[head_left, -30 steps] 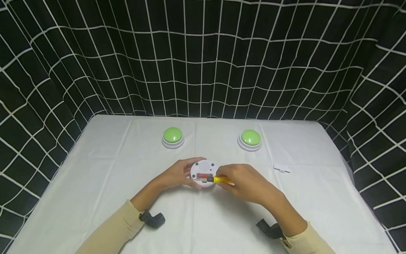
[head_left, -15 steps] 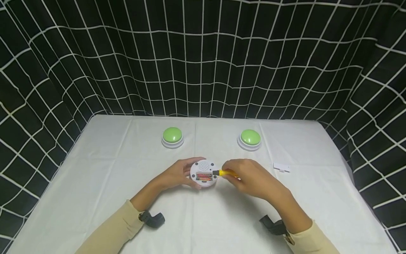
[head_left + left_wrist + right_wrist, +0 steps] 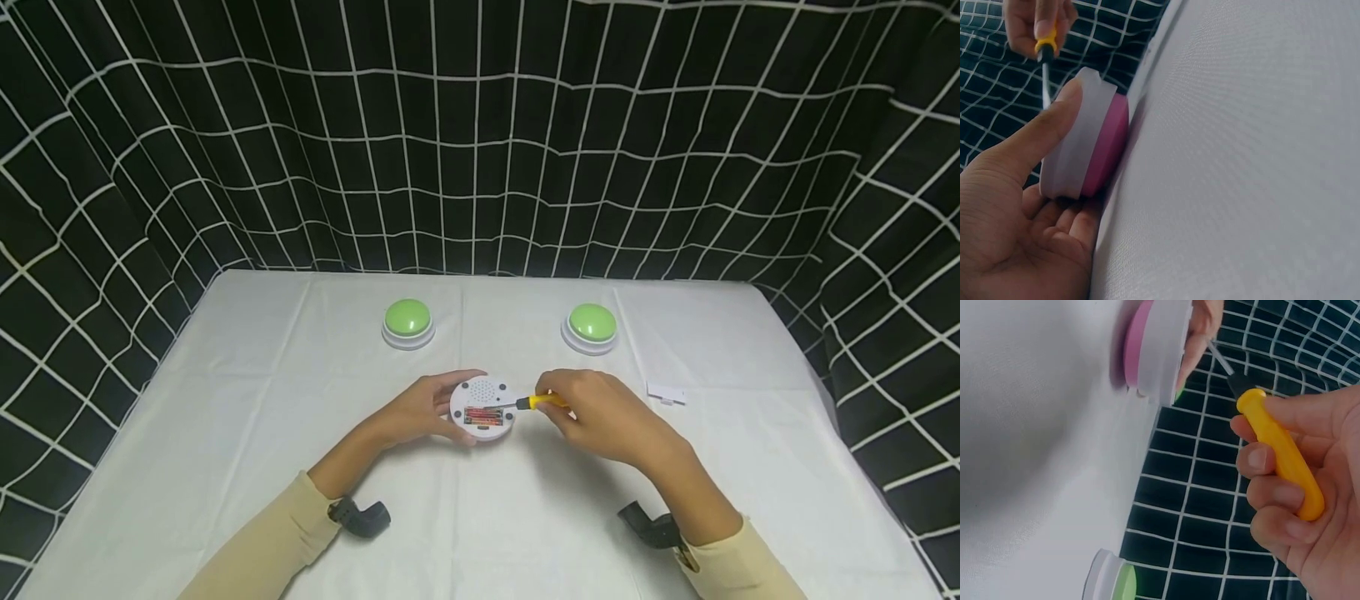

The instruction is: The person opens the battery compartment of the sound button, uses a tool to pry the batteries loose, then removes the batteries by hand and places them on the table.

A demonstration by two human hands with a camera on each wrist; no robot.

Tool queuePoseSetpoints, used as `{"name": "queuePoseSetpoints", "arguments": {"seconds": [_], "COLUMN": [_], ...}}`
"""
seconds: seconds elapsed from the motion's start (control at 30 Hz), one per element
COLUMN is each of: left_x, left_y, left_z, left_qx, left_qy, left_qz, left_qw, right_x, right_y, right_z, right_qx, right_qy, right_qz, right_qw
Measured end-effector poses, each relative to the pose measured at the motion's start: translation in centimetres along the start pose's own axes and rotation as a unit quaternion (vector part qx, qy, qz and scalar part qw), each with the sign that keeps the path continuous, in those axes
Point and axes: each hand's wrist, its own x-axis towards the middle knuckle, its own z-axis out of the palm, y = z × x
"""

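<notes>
A round white push button [image 3: 482, 393] lies upside down on the table, its pink cap [image 3: 1109, 147] underneath in the left wrist view. Red batteries [image 3: 483, 416] show in its uncovered battery slot. My left hand [image 3: 423, 410] grips the button's rim from the left, thumb on the near side. In my right hand [image 3: 592, 412] is a screwdriver with a yellow handle [image 3: 1285, 456], fingers curled round it. The shaft [image 3: 501, 406] points left over the battery slot's upper edge; whether the tip touches cannot be told.
Two green-capped push buttons, a left one [image 3: 408, 323] and a right one [image 3: 591, 328], stand farther back on the white tablecloth [image 3: 337, 333]. A small white battery cover [image 3: 666, 393] lies to the right. A dark, white-gridded curtain [image 3: 480, 167] surrounds the table's back and sides.
My right hand has moved right and away from me with the screwdriver, whose tip has shifted from the slot's near edge to its far edge. The left hand and button stay put.
</notes>
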Motion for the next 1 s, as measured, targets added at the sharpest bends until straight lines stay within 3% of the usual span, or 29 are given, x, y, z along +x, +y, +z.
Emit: {"name": "queuePoseSetpoints", "arguments": {"seconds": [0.27,1.0], "left_x": [0.03,0.08], "left_y": [0.1,0.01], "left_z": [-0.02,0.16], "left_qx": [0.001,-0.014], "left_qy": [0.001,-0.001], "left_qz": [0.001,0.005], "left_qw": [1.0,0.9999], "right_x": [-0.01,-0.38], "right_y": [0.18,-0.33], "right_z": [-0.12,-0.22], "right_qx": [-0.01,-0.109], "right_qy": [-0.013,0.049], "right_qz": [0.015,-0.01], "right_qw": [1.0,0.993]}}
